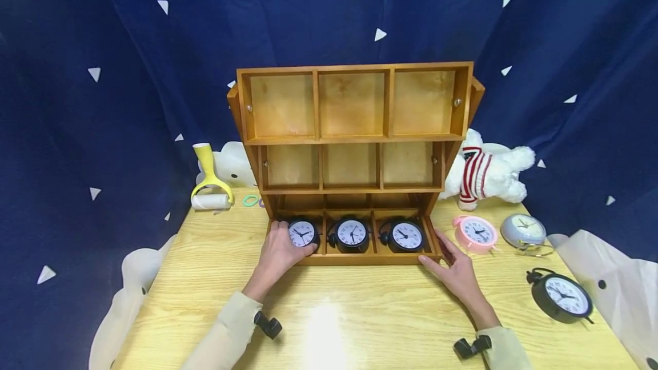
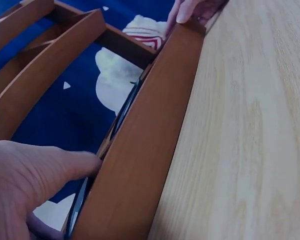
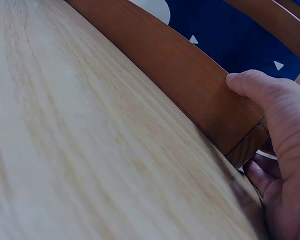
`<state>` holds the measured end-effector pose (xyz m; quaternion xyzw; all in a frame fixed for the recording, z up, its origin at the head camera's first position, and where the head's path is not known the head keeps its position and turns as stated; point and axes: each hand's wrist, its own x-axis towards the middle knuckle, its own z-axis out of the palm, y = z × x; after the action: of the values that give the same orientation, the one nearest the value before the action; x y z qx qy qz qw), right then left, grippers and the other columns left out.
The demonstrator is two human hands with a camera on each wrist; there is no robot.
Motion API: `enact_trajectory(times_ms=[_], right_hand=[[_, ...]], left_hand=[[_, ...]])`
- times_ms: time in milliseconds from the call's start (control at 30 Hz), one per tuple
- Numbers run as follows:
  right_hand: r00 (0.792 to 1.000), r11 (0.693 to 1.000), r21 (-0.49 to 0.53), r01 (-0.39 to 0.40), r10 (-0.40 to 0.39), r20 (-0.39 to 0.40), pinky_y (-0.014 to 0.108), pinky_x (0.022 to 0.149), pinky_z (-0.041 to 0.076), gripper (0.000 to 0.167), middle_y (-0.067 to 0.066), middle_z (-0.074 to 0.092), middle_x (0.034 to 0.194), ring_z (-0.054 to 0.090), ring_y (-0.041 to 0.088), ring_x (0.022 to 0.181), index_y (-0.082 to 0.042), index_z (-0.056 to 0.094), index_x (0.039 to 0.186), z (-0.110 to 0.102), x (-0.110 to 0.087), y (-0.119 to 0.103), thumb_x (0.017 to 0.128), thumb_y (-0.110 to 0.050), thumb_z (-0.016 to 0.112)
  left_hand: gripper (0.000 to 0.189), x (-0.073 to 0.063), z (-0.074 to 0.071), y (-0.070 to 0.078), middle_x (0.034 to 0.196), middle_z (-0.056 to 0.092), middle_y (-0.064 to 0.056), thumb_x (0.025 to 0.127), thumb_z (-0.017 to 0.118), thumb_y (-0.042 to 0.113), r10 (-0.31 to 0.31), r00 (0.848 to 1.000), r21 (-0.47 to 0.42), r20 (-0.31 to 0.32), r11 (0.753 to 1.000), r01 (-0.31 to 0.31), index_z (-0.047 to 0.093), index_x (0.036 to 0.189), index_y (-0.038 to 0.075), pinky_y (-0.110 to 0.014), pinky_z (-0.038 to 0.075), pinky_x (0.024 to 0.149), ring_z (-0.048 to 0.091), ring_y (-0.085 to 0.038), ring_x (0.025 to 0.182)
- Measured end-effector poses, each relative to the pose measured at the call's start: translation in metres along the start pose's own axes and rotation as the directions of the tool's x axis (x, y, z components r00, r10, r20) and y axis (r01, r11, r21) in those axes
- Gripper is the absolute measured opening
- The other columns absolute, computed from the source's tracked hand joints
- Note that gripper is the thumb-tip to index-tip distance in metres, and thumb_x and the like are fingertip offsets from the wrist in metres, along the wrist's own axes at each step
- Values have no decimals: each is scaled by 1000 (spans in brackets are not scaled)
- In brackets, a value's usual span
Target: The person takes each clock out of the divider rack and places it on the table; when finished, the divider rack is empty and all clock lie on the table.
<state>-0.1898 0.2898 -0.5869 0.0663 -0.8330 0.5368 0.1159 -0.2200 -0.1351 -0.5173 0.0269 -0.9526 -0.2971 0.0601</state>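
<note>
A three-tier wooden rack [image 1: 354, 260] stands on the table, each tier split into three compartments. In its bottom tier sit three black alarm clocks with white faces: a left one [image 1: 302, 234], a middle one [image 1: 352, 234] and a right one [image 1: 406, 236]. My left hand [image 1: 277, 251] grips the left clock, thumb at its lower edge and fingers on its far left side. In the left wrist view that thumb lies just behind the front board [image 2: 150, 125]. My right hand [image 3: 290, 130] holds the rack's front right corner, thumb on the front board, fingers around the end.
On the right are a pink alarm clock [image 1: 476, 234], a grey-blue clock [image 1: 523, 230] and another black alarm clock [image 1: 562, 297]. A white plush toy [image 1: 485, 173] lies behind them. A yellow-handled lint roller [image 1: 207, 170] and a green ring [image 1: 250, 200] are at the back left.
</note>
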Motion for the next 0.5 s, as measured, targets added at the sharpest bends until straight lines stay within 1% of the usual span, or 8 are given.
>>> enact_trajectory(times_ms=[133, 233, 367, 500], right_hand=[[1000, 1000, -15, 4, -4, -5, 3, 102, 37, 80, 22, 45, 159, 44, 45, 142, -7, 46, 157, 0, -1, 2, 88, -12, 86], [1000, 999, -33, -7, 7, -8, 3, 101, 37, 80, 22, 44, 160, 45, 44, 142, -7, 46, 158, 0, -1, 5, 88, -14, 86], [1000, 998, -58, -20, 19, -11, 3, 102, 38, 81, 21, 45, 160, 46, 41, 142, -9, 46, 158, 0, 0, 7, 89, -17, 86], [1000, 998, -68, -19, 19, -6, 3, 102, 38, 81, 20, 44, 160, 45, 39, 143, -10, 45, 158, 0, 1, 6, 89, -19, 86]], left_hand=[[86, 3, 3, -3, 109, 58, -20, 61, 99, 42, 19, 1000, -25, -7, 1000, -19, 58, 116, -10, -47, 63, 79, 64, -33, 91], [84, 5, 4, -5, 108, 58, -19, 59, 98, 41, 27, 999, -31, -17, 999, -28, 58, 114, -8, -44, 62, 78, 63, -31, 90], [85, 7, 4, -4, 108, 60, -17, 59, 96, 43, 22, 999, -44, -29, 999, -24, 57, 118, -4, -43, 61, 78, 62, -30, 92], [88, 7, 3, -2, 106, 64, -13, 57, 93, 47, 20, 999, -54, -48, 998, -23, 56, 123, 2, -43, 60, 75, 64, -29, 92]])
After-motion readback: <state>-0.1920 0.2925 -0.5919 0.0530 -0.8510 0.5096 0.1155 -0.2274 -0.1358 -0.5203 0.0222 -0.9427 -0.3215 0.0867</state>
